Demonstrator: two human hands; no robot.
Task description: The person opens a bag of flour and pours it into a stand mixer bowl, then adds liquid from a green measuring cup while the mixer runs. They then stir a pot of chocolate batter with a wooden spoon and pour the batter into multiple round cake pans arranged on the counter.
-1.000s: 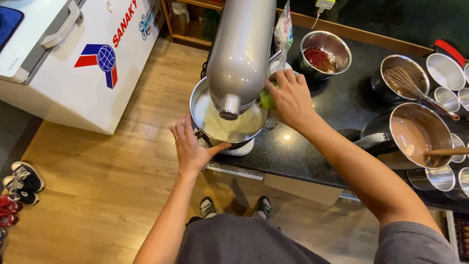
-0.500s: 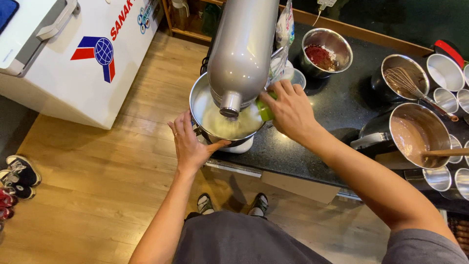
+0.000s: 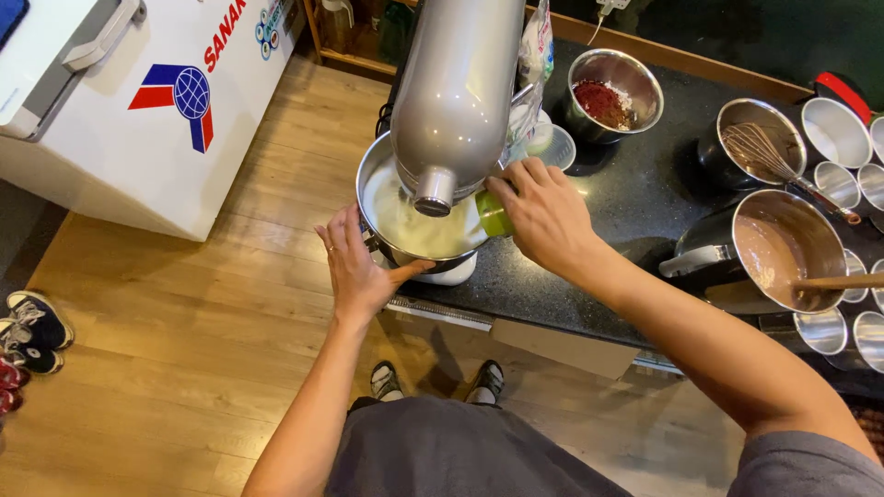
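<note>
Wooden floor, white chest freezer, black counter

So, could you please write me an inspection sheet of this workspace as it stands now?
Surface: black speckled stone counter, crowded at right.
Job's things: steel mixing bowl of pale batter under grey stand mixer; small green object.
Clutter: steel bowl of red powder, whisk in pot, brown batter pot, empty tins.
Grippers: left hand steadies bowl; right hand holds green object.
Cables: nothing seen.
Surroundings: white chest freezer, wooden floor, shoes.
</note>
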